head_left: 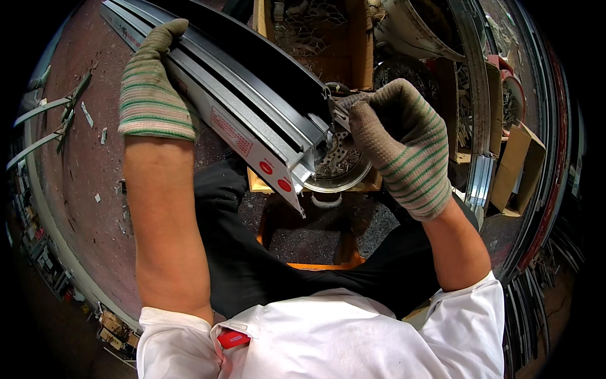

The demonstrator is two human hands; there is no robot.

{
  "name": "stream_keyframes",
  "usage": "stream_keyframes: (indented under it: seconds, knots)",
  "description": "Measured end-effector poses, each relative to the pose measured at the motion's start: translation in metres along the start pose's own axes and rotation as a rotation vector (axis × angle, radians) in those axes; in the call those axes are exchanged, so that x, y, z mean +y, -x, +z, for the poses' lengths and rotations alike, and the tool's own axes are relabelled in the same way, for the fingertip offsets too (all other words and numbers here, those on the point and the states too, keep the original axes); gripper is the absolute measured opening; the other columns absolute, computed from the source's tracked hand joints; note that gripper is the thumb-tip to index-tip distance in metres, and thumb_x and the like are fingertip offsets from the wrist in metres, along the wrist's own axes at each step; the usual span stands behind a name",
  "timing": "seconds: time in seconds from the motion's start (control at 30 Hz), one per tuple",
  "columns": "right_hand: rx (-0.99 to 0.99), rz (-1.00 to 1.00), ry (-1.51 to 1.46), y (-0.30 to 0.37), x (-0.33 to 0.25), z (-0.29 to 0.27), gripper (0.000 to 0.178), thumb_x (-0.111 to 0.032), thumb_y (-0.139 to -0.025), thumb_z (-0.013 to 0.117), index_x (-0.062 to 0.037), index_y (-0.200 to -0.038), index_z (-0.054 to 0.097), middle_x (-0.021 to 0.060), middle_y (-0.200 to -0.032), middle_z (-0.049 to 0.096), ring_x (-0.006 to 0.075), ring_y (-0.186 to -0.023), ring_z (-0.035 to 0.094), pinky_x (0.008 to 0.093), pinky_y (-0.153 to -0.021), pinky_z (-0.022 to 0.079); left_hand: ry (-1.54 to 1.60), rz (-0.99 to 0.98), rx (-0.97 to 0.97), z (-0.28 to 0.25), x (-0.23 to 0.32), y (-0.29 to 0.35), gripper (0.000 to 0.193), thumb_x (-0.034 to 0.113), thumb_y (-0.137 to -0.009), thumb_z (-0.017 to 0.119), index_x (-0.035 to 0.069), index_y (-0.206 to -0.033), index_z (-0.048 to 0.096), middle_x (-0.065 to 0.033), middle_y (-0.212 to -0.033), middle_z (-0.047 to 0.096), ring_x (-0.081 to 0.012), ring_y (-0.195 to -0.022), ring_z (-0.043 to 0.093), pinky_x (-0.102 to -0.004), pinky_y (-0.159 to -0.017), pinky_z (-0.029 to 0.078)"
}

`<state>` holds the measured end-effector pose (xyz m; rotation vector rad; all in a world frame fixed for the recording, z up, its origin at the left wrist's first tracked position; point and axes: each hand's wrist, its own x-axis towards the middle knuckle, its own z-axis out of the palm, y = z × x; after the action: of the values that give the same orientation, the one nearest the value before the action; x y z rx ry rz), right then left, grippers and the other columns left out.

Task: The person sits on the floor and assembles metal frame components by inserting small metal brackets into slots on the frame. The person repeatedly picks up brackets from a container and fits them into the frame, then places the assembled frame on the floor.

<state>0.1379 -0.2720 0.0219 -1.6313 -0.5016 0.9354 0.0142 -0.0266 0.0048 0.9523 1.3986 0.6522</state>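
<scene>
A long aluminium profile (pixel 237 95), grey with grooves and a white printed film along one side, slants from the upper left down to the middle. My left hand (pixel 158 88), in a striped knitted glove, is closed around its side farther up. Beside the profile's near end my right hand (pixel 404 142), gloved alike, has thumb and fingers pinched together. Between them sits a small metal piece (pixel 341 115), partly hidden by the fingertips. It lies right against the profile's end; I cannot tell whether it is still joined to it.
Below that end stands a round metal pot (pixel 338 185) of small metal parts. A wooden box (pixel 361 50) with scrap is beyond it, a white bucket (pixel 391 28) beside that. Cardboard boxes (pixel 522 167) and long profiles line the right. Scraps litter the floor (pixel 88 170) at left.
</scene>
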Motion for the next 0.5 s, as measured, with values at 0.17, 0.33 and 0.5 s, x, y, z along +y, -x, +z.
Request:
stream_keyframes:
  seconds: [0.17,0.33,0.5]
  knots:
    - [0.028,-0.064,0.064,0.001,0.001,0.003,0.011,-0.011,-0.094,0.071,-0.0037,-0.093,0.062,-0.0014,-0.077,0.064,0.0007,-0.07,0.056,0.0179,-0.063,0.048,0.051,0.004,-0.021,0.003,0.0,0.008,0.018,0.027,-0.078,0.077,0.01,-0.078,0.069,-0.0067,-0.067,0.069,-0.0209,-0.052,0.065,-0.0354,-0.05,0.057]
    - [0.024,-0.093,0.046,0.001,0.006,0.007,0.013,-0.012,-0.095,0.071,-0.0034,-0.095,0.061,-0.0011,-0.081,0.065,0.0005,-0.072,0.056,0.0184,-0.065,0.048,0.087,0.001,-0.037,0.006,-0.001,0.011,0.016,0.024,-0.079,0.075,0.01,-0.077,0.068,-0.0065,-0.067,0.068,-0.0216,-0.053,0.065,-0.0351,-0.051,0.057]
    - [-0.113,-0.185,-0.022,-0.002,0.006,0.001,0.017,-0.016,-0.096,0.071,-0.0043,-0.098,0.059,-0.0026,-0.082,0.063,0.0001,-0.073,0.052,0.0188,-0.065,0.046,0.103,-0.001,-0.049,0.006,0.002,0.01,0.014,0.022,-0.08,0.073,0.009,-0.076,0.066,-0.0063,-0.067,0.068,-0.0223,-0.053,0.064,-0.0349,-0.051,0.057]
